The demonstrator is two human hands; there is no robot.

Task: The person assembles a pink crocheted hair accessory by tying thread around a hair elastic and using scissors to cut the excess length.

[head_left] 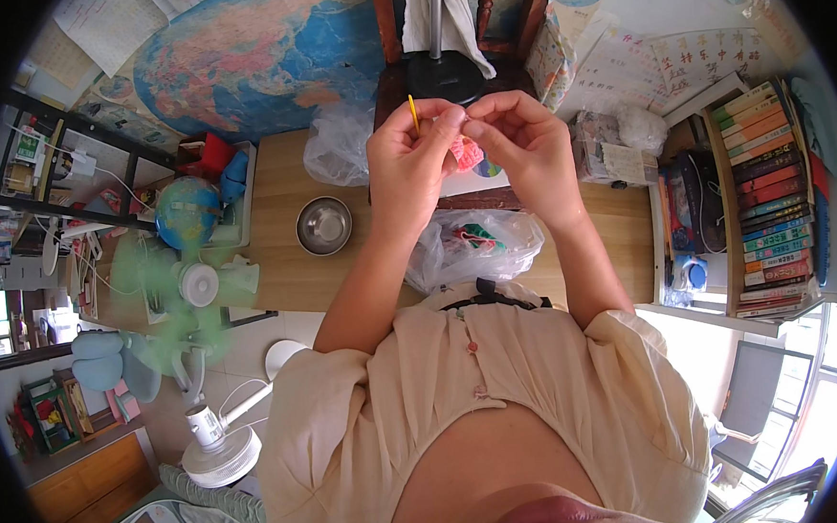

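Note:
My two hands are raised close together over the wooden desk. My left hand (410,161) is closed, with a thin yellow stick (413,114), shaped like a crochet hook, standing up between its fingers. A small bumpy pink piece (467,153), which looks like yarn work, hangs between the hands. My right hand (527,149) pinches at the top of that piece, its thumb and forefinger nearly touching the left fingertips. The exact pinch point is too small to make out. Below the hands lies a clear plastic bag (475,244) with something green and red inside.
On the desk (276,198) stand a metal bowl (324,226), a crumpled plastic bag (340,146) and a globe (186,212). A round black stand base (446,78) rests on a chair behind the hands. A green-bladed fan (199,284) spins at left; a bookshelf (769,192) is at right.

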